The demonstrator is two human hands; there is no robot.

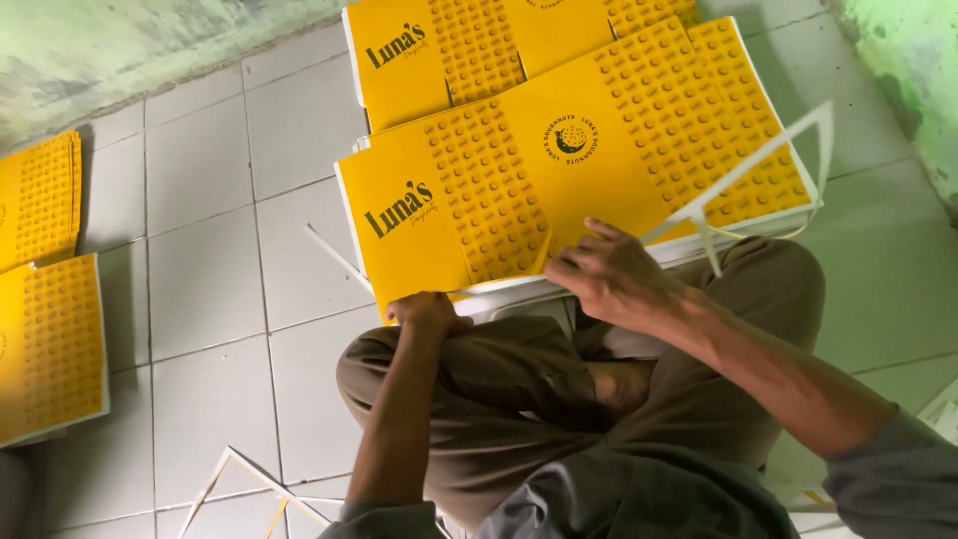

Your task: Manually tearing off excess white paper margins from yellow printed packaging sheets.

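- Nearest my camera I see the person's folded legs in grey-brown trousers (519, 399), both forearms reaching out over the knees.
- I take the top yellow printed sheet (559, 190) as my landmark; it lies flat on a stack of like sheets (778, 215) resting on the floor just beyond the knees.
- The left hand (427, 311) sits at the sheet's near left corner, fingers curled tight over the edge and gripping it, knuckles toward me.
- The right hand (609, 274) lies on the sheet's near edge, toward the middle, fingers bent and pinching at the card; the sheet's surface runs out from under the fingertips, away from me.
- A thin white trim strip (758, 160) rises from just right of the right hand and slants across the sheet's right part; I cannot tell whether the fingers touch it.
- A second stack of yellow sheets (419, 50) lies beyond the landmark sheet, partly under it.
- Well to the left of the sheet, two more yellow piles (50, 339) lie on the white tiled floor (210, 279).
- More white strips (249, 489) lie on the tiles left of the knees, nearer me than the sheet.
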